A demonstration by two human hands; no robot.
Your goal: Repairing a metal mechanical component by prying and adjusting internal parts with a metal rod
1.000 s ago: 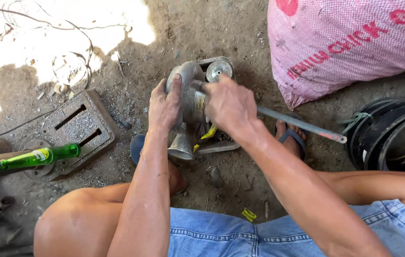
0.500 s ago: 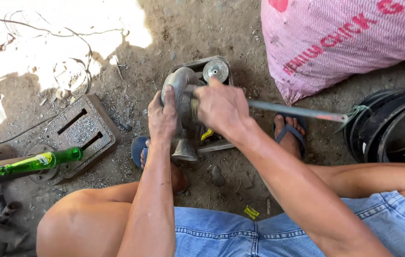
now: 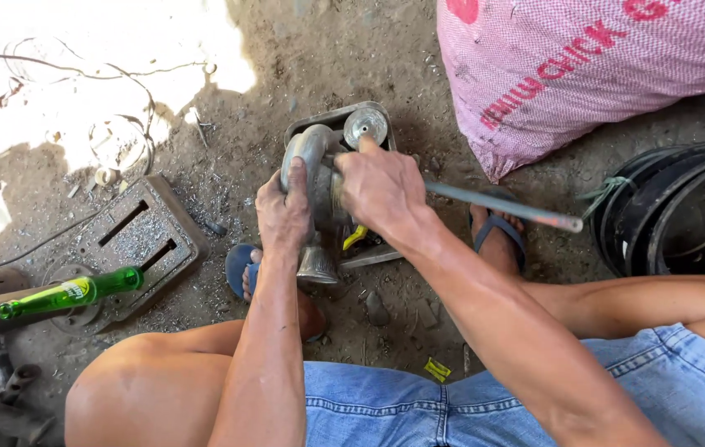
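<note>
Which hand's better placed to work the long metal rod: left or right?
Right. The right hand already grips the rod at the metal housing; the left hand is steadying that housing.

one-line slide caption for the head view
Left hand steadies a metal pump housing while right hand grips a long rod.

Dull grey cast-metal pump housing (image 3: 313, 178), smooth, faintly shiny on its curves. Long grey metal rod (image 3: 501, 207), matt. Green glass bottle (image 3: 71, 293), glossy. Pink woven plastic sack (image 3: 584, 66), coarse weave. Black metal wheel rims (image 3: 683, 211), semi-gloss. Rusty slotted metal base plate (image 3: 133, 240), rough, gritty.
</note>
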